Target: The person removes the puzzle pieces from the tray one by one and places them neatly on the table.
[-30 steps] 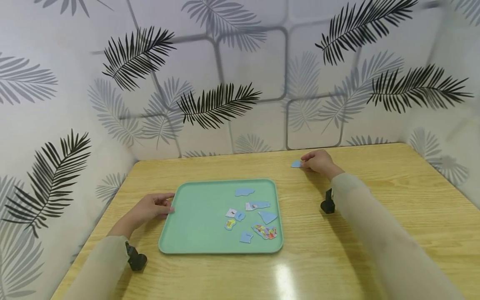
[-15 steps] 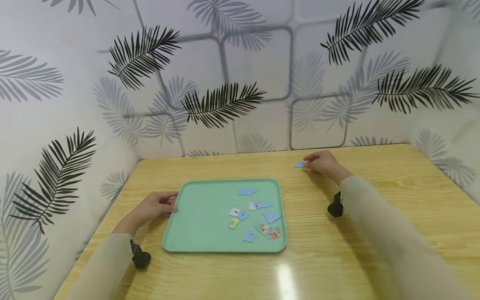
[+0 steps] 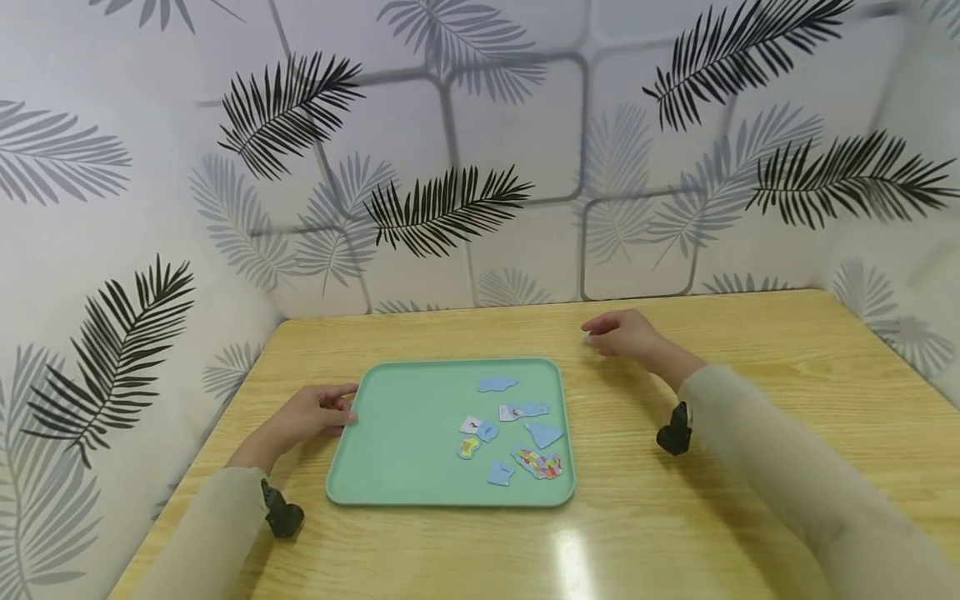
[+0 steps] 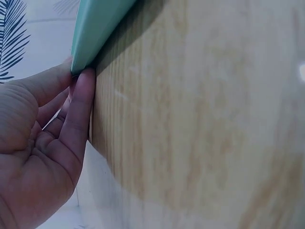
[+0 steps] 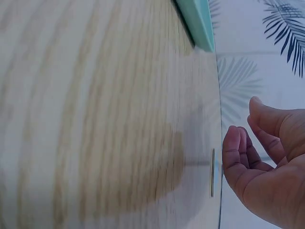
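Observation:
My left hand (image 3: 307,417) pinches the left rim of a mint-green tray (image 3: 397,442); in the left wrist view, its fingers (image 4: 82,88) meet the tray's edge (image 4: 97,31). Several torn-looking puzzle pieces lie in the tray's right half, among them a multicoloured one (image 3: 538,464), a yellow one (image 3: 469,447) and a plain blue one (image 3: 543,434). Beyond the tray's back right corner, my right hand (image 3: 621,337) hovers with loosely bent fingers. A thin puzzle piece (image 5: 213,172) lies flat on the table by its fingertips, mostly hidden by the hand in the head view.
The tray stands on a light wooden table (image 3: 480,550). A leaf-patterned wall (image 3: 525,250) rises directly behind the table and along its left side. Each wrist carries a small black camera, as on the right one (image 3: 673,431).
My right hand has shifted a little left and toward me over the blue piece that its fingers held, now mostly covered. The left hand keeps its hold on the tray.

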`<state>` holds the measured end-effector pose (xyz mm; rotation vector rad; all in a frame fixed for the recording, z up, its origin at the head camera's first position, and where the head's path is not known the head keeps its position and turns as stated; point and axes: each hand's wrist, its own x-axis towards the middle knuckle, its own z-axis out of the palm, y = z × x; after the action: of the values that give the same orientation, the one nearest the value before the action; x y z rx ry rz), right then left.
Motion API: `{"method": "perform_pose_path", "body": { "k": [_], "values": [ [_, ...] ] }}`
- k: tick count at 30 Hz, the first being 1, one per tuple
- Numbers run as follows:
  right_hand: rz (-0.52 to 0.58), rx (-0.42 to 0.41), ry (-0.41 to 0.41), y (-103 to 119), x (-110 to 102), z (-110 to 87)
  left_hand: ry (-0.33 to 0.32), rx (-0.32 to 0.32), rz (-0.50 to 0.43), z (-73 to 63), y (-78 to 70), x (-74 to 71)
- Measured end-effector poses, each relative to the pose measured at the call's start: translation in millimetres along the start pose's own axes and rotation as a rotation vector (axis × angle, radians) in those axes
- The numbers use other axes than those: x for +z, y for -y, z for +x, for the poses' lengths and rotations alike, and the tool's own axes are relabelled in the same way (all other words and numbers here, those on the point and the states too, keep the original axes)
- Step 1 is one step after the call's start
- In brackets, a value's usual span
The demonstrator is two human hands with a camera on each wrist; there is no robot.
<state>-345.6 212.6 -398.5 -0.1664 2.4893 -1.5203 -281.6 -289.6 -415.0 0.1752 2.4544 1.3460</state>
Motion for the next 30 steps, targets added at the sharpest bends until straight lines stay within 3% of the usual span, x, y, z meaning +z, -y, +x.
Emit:
{"method": "perform_pose_path", "body": {
  "k": [17, 23, 30],
  "values": [
    [0.064, -0.114, 0.06, 19.8, 34.8, -13.9, -0.022, -0.021, -0.073, -0.4, 3.5, 1.6],
    [0.109, -0.17, 0.121, 30.5, 49.6, -18.8, -0.034, -0.046, -0.094, 0.2, 1.5, 3.2],
    [0.087, -0.191, 0.183, 35.9, 67.8, -19.2, -0.06, -0.067, -0.105, -1.1, 0.1, 5.1]
  ]
}}
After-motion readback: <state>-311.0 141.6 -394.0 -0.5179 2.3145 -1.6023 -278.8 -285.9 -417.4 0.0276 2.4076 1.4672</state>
